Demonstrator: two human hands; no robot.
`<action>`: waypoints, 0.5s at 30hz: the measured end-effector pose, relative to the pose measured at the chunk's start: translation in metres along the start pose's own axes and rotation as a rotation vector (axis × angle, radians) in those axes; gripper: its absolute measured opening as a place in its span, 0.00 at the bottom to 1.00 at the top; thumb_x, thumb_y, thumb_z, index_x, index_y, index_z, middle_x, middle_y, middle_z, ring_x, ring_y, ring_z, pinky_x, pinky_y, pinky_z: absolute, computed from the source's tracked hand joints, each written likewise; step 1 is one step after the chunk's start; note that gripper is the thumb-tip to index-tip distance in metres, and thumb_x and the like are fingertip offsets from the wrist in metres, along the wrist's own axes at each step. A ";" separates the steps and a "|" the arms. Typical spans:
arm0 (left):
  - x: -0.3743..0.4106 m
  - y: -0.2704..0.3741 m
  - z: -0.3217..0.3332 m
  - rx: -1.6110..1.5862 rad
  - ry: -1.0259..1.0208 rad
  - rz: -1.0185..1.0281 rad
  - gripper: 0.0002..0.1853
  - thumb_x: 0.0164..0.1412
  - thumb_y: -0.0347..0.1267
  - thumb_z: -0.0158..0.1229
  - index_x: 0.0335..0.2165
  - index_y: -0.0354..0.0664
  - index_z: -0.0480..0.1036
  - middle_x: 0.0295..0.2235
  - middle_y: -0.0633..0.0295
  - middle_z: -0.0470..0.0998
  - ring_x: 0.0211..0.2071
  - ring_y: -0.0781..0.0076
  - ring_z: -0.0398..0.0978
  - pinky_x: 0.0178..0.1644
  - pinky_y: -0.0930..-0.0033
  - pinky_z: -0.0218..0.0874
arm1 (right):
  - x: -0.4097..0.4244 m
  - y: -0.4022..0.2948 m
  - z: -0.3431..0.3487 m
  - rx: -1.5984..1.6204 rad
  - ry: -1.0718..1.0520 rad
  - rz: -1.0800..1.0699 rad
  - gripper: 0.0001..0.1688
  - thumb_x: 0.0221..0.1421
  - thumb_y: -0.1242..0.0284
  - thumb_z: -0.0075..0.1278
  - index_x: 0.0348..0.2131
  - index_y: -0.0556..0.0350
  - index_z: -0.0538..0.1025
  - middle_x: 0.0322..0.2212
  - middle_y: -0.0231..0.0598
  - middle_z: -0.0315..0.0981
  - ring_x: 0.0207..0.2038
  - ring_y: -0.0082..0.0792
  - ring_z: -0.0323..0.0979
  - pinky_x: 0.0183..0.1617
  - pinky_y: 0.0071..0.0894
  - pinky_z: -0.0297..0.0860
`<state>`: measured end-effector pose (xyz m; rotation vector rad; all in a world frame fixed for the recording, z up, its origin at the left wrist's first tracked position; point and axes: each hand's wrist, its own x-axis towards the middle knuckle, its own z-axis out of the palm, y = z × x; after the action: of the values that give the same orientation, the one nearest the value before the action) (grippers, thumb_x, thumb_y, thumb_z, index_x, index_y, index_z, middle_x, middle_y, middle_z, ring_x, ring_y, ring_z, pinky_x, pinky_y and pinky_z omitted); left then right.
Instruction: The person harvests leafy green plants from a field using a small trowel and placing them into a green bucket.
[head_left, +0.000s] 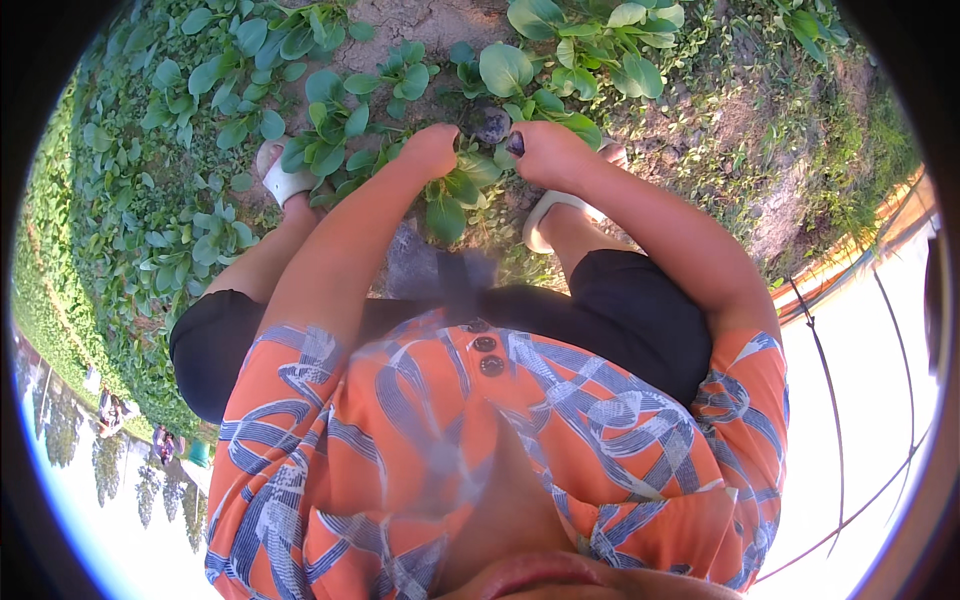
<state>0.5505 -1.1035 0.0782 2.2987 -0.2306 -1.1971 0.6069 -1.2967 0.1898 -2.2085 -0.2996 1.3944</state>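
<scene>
My left hand (433, 151) is curled low among leafy green plants, its fingertips turned down and hidden. Close to its right, my right hand (551, 156) is curled too, with a small dark patch (515, 143) at its thumb side that I cannot identify. Between and just beyond the hands lies a dark, rounded lump (489, 124), perhaps a stone or clod. Broad leaves (448, 214) spread just below the left hand, and a larger leafy plant (506, 70) grows beyond both. Whether either hand grips a stem is hidden.
My feet in pale sandals, left (285, 180) and right (559, 214), stand on either side. Dense leafy greens (202, 82) cover the left; low weeds and bare soil (750, 142) lie right. An orange-brown edge (832, 277) borders a bright pale surface. Distant people (111, 411) appear far left.
</scene>
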 end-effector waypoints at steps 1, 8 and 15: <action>0.002 0.003 -0.001 0.003 -0.002 0.003 0.17 0.39 0.24 0.48 0.34 0.38 0.68 0.36 0.48 0.69 0.39 0.50 0.66 0.42 0.57 0.59 | 0.000 0.002 0.002 0.007 0.027 0.005 0.13 0.40 0.69 0.47 0.28 0.58 0.71 0.22 0.50 0.70 0.28 0.50 0.69 0.31 0.42 0.64; 0.002 0.008 -0.004 0.058 -0.079 -0.040 0.18 0.41 0.24 0.47 0.36 0.36 0.67 0.39 0.49 0.68 0.41 0.52 0.66 0.44 0.58 0.58 | 0.000 0.022 0.006 0.028 0.047 -0.044 0.10 0.39 0.70 0.48 0.26 0.56 0.71 0.23 0.47 0.70 0.29 0.49 0.68 0.32 0.41 0.64; 0.004 0.007 -0.003 0.125 -0.107 -0.068 0.22 0.42 0.25 0.48 0.42 0.36 0.64 0.45 0.51 0.65 0.46 0.55 0.63 0.49 0.62 0.55 | 0.010 0.068 0.004 0.098 -0.001 -0.133 0.07 0.36 0.75 0.48 0.24 0.49 0.70 0.21 0.41 0.69 0.27 0.46 0.68 0.29 0.37 0.63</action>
<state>0.5559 -1.1103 0.0803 2.3682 -0.2759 -1.3780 0.6018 -1.3486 0.1452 -2.0691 -0.3636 1.3110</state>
